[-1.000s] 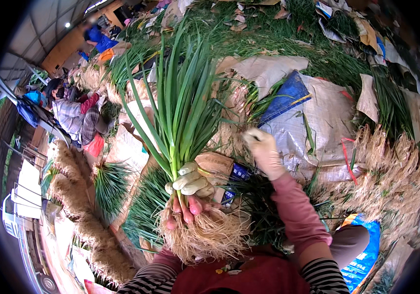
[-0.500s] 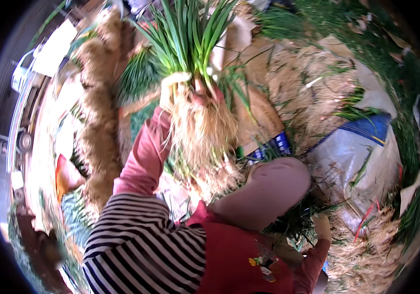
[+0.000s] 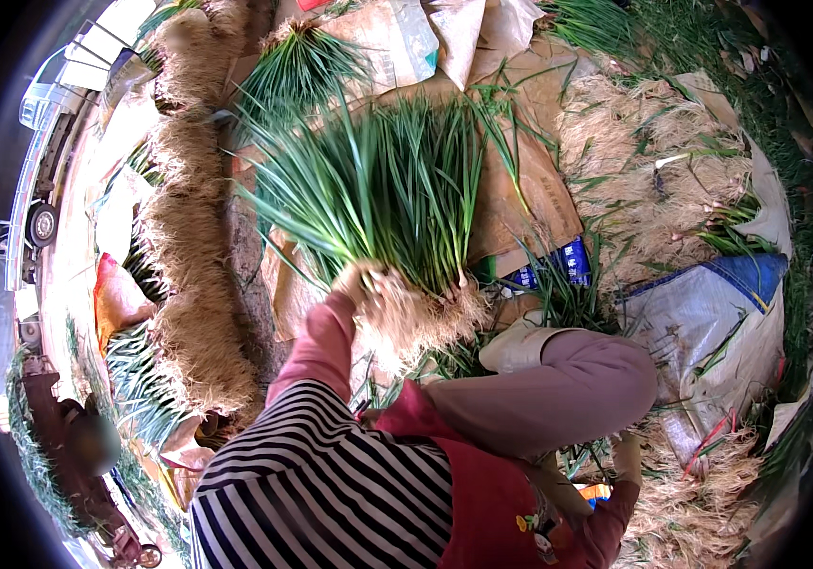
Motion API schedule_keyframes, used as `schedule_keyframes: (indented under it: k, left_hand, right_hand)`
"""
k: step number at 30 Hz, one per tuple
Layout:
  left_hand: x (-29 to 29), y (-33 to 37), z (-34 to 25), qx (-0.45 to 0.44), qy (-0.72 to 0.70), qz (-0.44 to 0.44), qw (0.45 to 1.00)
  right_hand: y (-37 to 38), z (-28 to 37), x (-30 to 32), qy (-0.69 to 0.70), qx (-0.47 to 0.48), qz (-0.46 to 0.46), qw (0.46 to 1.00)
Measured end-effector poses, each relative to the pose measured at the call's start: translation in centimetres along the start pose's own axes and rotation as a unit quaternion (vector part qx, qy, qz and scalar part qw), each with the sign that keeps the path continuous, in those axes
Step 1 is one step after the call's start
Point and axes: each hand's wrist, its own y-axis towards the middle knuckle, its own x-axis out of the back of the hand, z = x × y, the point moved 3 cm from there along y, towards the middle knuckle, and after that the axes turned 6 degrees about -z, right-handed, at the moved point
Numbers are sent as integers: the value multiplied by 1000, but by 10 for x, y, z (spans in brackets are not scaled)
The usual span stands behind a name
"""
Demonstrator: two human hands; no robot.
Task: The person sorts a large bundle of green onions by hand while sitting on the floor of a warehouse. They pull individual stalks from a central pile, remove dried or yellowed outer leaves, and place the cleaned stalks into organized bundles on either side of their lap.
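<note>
My left hand (image 3: 356, 281), in a pale glove, is closed around the lower stems of a bunch of green onions (image 3: 326, 204), its green tops pointing away from me. The bunch lies against the left side of more green onions (image 3: 430, 194) laid side by side. Motion blurs the pale roots beside the hand. At the lower right, beyond my bent leg, my right hand (image 3: 627, 459), also gloved, is low beside some green leaves. Its fingers are mostly hidden, so whether it holds anything does not show.
A long row of stacked onions, roots outward (image 3: 188, 218), runs along the left. Another bundle (image 3: 302, 71) lies at the far side. To the right are loose rooty onions (image 3: 634, 161) and a white-and-blue sack (image 3: 701, 313). A truck wheel (image 3: 42, 225) shows at the far left.
My left hand has brought the raised bunch down and nearer to me, onto the other green onions. The right hand has hardly moved, and the whole view has shifted slightly.
</note>
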Motion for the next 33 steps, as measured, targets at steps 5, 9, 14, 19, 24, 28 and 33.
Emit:
schedule_keyframes:
  k: [5,9,14,19,24,28,33]
  left_hand:
    - [13,34,76,109,-39,70,991]
    - [52,50,89,59,32,0,998]
    - [89,67,113,-90,170,-303,933]
    - [92,94,128,82,-127,-49,987]
    - [59,92,114,-20,-55,-161,985]
    - [44,103,109,-110,25,-211,971]
    - [61,99,94,52,137,-83,986]
  right_hand:
    - [-5,-6,-5,-67,10,1,998]
    - [-1,0,-17,-139,12,17,990]
    - [0,11,-44,47,28,-2,999]
    - [-15,47,-38,-42,-14,26,999]
    - [-23,4,-49,-21,-14,32,999]
    - [-19,-53,-74,-85,10,88,992]
    - [-9,13,-63,-76,32,40,996]
